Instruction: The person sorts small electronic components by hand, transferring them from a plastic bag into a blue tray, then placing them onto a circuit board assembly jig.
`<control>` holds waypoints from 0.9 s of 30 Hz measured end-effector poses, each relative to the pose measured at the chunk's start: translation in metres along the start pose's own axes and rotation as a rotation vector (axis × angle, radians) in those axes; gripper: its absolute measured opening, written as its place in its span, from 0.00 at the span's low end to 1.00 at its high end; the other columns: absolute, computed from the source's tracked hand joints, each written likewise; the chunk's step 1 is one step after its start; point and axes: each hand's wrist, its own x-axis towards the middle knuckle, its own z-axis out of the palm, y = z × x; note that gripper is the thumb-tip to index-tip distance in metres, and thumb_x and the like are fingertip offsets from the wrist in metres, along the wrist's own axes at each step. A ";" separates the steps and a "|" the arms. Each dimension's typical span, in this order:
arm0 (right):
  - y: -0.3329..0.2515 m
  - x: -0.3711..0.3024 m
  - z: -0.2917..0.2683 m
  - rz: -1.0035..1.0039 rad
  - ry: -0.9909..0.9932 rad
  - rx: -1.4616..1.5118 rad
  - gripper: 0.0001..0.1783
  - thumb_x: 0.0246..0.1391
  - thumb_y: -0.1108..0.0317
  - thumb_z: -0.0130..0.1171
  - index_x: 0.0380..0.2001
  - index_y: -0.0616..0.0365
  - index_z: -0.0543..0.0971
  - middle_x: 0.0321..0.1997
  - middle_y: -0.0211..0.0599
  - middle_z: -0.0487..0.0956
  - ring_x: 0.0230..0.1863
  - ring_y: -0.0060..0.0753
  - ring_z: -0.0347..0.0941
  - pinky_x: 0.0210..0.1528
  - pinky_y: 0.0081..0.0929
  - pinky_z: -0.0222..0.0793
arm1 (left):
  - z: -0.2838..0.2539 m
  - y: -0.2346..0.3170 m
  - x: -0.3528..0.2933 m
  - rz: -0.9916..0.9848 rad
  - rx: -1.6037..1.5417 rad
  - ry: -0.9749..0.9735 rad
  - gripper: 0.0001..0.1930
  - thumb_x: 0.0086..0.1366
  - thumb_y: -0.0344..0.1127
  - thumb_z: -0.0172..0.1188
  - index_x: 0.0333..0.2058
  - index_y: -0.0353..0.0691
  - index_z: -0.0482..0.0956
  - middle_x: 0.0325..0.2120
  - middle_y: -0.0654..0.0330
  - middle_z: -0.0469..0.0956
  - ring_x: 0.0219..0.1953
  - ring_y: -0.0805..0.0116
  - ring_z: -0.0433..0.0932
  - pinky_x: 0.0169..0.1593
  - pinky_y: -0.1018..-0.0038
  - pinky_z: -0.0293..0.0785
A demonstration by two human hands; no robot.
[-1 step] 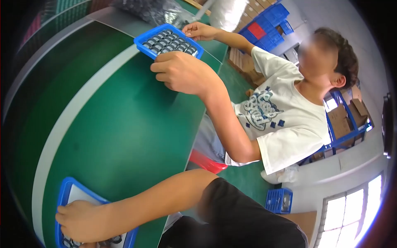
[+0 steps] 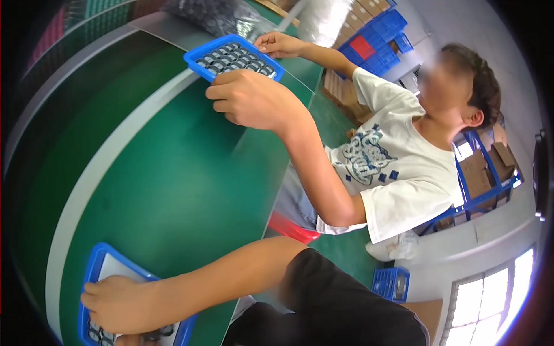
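My right hand [image 2: 122,304], on a bare forearm below a black sleeve, bends over a blue tray [image 2: 99,256] at the lower left. Its fingers are curled down, and the hand hides what lies beneath them. Inside, the tray has a white lining and several dark, ring-like round parts [image 2: 104,335]. Another such part [image 2: 158,333] sits beside the heel of my hand. Only a sliver of my left hand [image 2: 128,341] enters at the lower edge, under the right one; its fingers are mostly cut off.
Across the green table [image 2: 173,190], a co-worker in a white T-shirt [image 2: 404,167] holds another blue tray [image 2: 199,64] filled with round dark parts. A pale strip [image 2: 86,179] runs along the table. Beyond are a plastic bag [image 2: 213,17] and blue bins [image 2: 375,40].
The whole view has shifted slightly. A little more of my left hand shows under the right one, which stays over the tray.
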 end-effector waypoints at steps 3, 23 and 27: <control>-0.010 0.037 -0.024 -0.041 0.139 0.003 0.10 0.38 0.63 0.62 0.20 0.59 0.82 0.35 0.41 0.74 0.43 0.41 0.69 0.43 0.32 0.70 | -0.041 -0.021 0.003 0.020 0.003 0.011 0.13 0.59 0.24 0.65 0.44 0.38 0.80 0.45 0.52 0.77 0.49 0.51 0.73 0.54 0.57 0.68; -0.012 -0.003 -0.032 0.077 0.052 -0.158 0.07 0.30 0.70 0.65 0.19 0.58 0.83 0.30 0.42 0.76 0.39 0.43 0.72 0.37 0.35 0.70 | -0.013 0.017 0.001 0.033 0.160 0.206 0.11 0.60 0.31 0.65 0.43 0.43 0.83 0.33 0.55 0.77 0.40 0.52 0.72 0.48 0.56 0.66; -0.012 0.001 -0.038 0.124 0.018 -0.133 0.07 0.32 0.69 0.66 0.21 0.58 0.84 0.29 0.44 0.79 0.39 0.47 0.75 0.33 0.40 0.72 | -0.015 0.003 0.009 0.020 0.237 0.199 0.11 0.60 0.31 0.64 0.42 0.44 0.84 0.32 0.56 0.76 0.40 0.52 0.71 0.46 0.56 0.66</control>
